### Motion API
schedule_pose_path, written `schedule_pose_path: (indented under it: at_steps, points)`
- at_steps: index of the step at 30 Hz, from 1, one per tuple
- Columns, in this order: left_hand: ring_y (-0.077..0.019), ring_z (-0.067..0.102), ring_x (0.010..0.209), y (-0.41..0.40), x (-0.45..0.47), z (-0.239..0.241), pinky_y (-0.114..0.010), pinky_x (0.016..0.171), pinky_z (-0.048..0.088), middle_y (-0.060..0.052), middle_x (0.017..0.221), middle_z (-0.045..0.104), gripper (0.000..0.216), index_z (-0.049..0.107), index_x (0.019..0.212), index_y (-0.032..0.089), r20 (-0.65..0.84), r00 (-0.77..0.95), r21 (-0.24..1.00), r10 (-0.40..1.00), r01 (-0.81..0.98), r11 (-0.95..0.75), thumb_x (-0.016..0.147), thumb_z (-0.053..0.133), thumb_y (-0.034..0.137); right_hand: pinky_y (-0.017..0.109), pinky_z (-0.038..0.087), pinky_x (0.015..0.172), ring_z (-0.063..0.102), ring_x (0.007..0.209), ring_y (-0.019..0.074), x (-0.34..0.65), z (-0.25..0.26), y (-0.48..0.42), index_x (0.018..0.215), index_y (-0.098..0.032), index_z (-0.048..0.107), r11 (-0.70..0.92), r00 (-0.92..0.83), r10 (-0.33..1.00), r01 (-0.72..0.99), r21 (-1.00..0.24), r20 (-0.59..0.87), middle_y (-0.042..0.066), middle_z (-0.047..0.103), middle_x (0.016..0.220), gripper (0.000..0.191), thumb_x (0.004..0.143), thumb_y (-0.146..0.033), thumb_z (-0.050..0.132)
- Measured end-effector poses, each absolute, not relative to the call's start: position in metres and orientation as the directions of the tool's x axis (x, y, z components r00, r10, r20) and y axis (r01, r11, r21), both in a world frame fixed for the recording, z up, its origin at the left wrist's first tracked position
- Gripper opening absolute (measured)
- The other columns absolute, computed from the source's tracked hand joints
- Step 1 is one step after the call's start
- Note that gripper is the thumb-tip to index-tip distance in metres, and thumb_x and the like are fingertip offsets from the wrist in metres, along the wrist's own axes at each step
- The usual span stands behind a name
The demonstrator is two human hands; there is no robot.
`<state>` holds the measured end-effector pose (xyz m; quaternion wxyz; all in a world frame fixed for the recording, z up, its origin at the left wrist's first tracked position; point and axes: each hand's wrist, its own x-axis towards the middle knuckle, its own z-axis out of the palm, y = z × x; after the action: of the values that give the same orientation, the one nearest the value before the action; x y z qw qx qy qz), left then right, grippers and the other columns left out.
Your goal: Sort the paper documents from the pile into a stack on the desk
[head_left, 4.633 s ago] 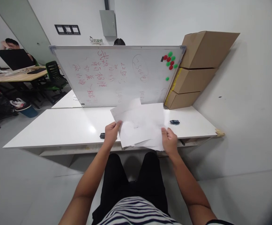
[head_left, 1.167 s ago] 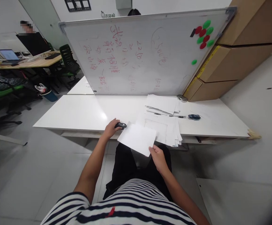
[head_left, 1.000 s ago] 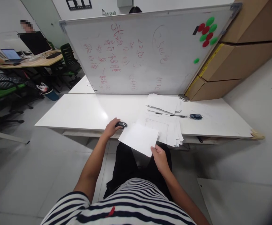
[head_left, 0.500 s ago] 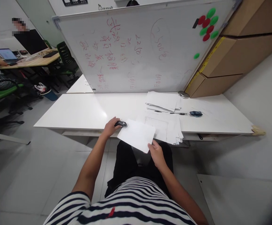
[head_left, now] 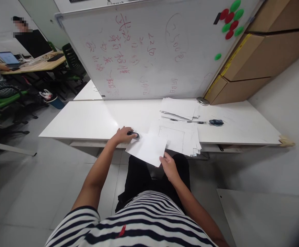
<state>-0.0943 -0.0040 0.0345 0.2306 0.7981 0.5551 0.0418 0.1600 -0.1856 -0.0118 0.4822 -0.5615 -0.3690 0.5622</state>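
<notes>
My left hand (head_left: 123, 134) is closed around a small black stapler (head_left: 135, 134) near the front edge of the white table (head_left: 82, 120). The stapler's nose meets the upper left corner of a white paper sheet (head_left: 147, 148); whether its jaws are pressed together I cannot tell. Pinching the lower right corner of that sheet is my right hand (head_left: 169, 166), out over my lap. The sheet is tilted and overhangs the table edge. Just right of it lies a loose stack of papers (head_left: 187, 139), the top one bearing a thin drawn outline.
Behind that stack lie more papers (head_left: 179, 108), pens (head_left: 187, 121) and a dark blue crumpled-looking item (head_left: 216, 122). A whiteboard (head_left: 149, 51) with red writing stands along the table's back, beside cardboard boxes (head_left: 257, 58). Another person sits at a desk (head_left: 43, 65) on the far left.
My right hand and the sheet have shifted slightly left. The fingers of my left hand have moved further over the stapler, covering more of it. The view has tipped down a little.
</notes>
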Motion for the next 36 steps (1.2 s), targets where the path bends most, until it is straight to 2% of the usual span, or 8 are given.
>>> schedule_pose_path:
  at_steps: [5,9,13,17,20,22,28,36]
  points:
    - [-0.0317,0.020,0.143,0.020,-0.055,0.030,-0.061,0.113,0.010,-0.005,0.140,0.050,0.055,0.055,0.122,0.029,-0.016,0.229,0.405,0.973,0.892,-0.203,0.092,0.022,0.061,0.027,0.045,0.056,0.055,0.054,0.0148,0.159,-0.005,-0.189,0.107,-0.017,0.062,-0.255,0.088,0.960,-0.124,-0.959,-0.266,0.001,0.068,0.070,0.036,0.081,-0.040,0.054]
    - [-0.0374,0.010,0.145,0.030,-0.034,0.002,-0.066,0.111,-0.001,-0.014,0.147,0.040,0.060,0.051,0.131,0.020,0.043,0.214,0.294,0.976,0.931,-0.217,0.088,0.034,0.060,0.028,0.046,0.057,0.056,0.055,0.0156,0.158,-0.005,-0.192,0.107,-0.018,0.063,-0.266,0.069,0.959,-0.112,-0.957,-0.274,0.000,0.068,0.069,0.036,0.081,-0.042,0.054]
    - [-0.0351,0.005,0.146,0.030,-0.032,-0.015,-0.063,0.111,-0.009,-0.013,0.151,0.035,0.059,0.049,0.134,0.022,0.156,0.298,0.236,0.942,0.915,-0.329,0.088,0.039,0.056,0.029,0.047,0.062,0.057,0.057,0.0172,0.156,-0.008,-0.192,0.105,-0.020,0.065,-0.275,0.068,0.957,-0.096,-0.956,-0.282,-0.001,0.067,0.065,0.034,0.081,-0.042,0.054]
    - [-0.0357,0.014,0.145,0.030,-0.035,-0.010,-0.061,0.113,0.006,-0.012,0.146,0.042,0.059,0.051,0.132,0.022,0.168,0.252,0.310,0.953,0.904,-0.294,0.086,0.043,0.058,0.030,0.047,0.063,0.057,0.056,0.0177,0.153,-0.009,-0.190,0.104,-0.020,0.065,-0.271,0.072,0.958,-0.084,-0.959,-0.278,-0.001,0.066,0.063,0.034,0.081,-0.042,0.054]
    - [-0.0308,0.038,0.133,0.025,-0.042,0.002,-0.048,0.106,0.033,-0.010,0.135,0.054,0.055,0.053,0.128,0.022,0.180,0.162,0.490,0.970,0.841,-0.231,0.091,0.032,0.057,0.030,0.047,0.064,0.056,0.056,0.0170,0.152,-0.008,-0.190,0.104,-0.020,0.064,-0.249,0.060,0.965,-0.077,-0.965,-0.254,-0.002,0.065,0.063,0.032,0.082,-0.042,0.053]
    - [-0.0239,0.051,0.121,0.018,-0.052,0.007,-0.039,0.100,0.039,-0.007,0.127,0.059,0.051,0.054,0.123,0.022,0.262,0.136,0.563,0.956,0.783,-0.266,0.096,0.022,0.051,0.030,0.047,0.064,0.055,0.056,0.0169,0.154,-0.008,-0.190,0.104,-0.020,0.064,-0.232,0.078,0.969,-0.056,-0.971,-0.236,-0.002,0.064,0.062,0.032,0.083,-0.041,0.053]
    - [-0.0218,0.058,0.094,-0.004,-0.085,-0.007,-0.038,0.091,0.037,-0.007,0.091,0.067,0.040,0.064,0.086,0.022,0.348,0.328,0.312,0.878,0.843,-0.439,0.095,0.031,0.044,0.030,0.046,0.061,0.056,0.058,0.0187,0.162,-0.010,-0.184,0.104,-0.018,0.066,-0.249,0.171,0.953,-0.038,-0.968,-0.252,0.000,0.065,0.061,0.039,0.078,-0.044,0.055]
    - [-0.0228,0.055,0.079,0.019,-0.068,-0.027,-0.032,0.063,0.030,-0.009,0.071,0.060,0.048,0.056,0.065,0.021,0.392,0.053,0.228,0.919,0.962,-0.152,0.095,0.030,0.049,0.028,0.043,0.063,0.053,0.064,0.0180,0.188,0.018,-0.181,0.091,-0.017,0.067,-0.167,0.250,0.959,0.105,-0.980,-0.136,0.000,0.061,0.065,0.031,0.082,-0.042,0.051]
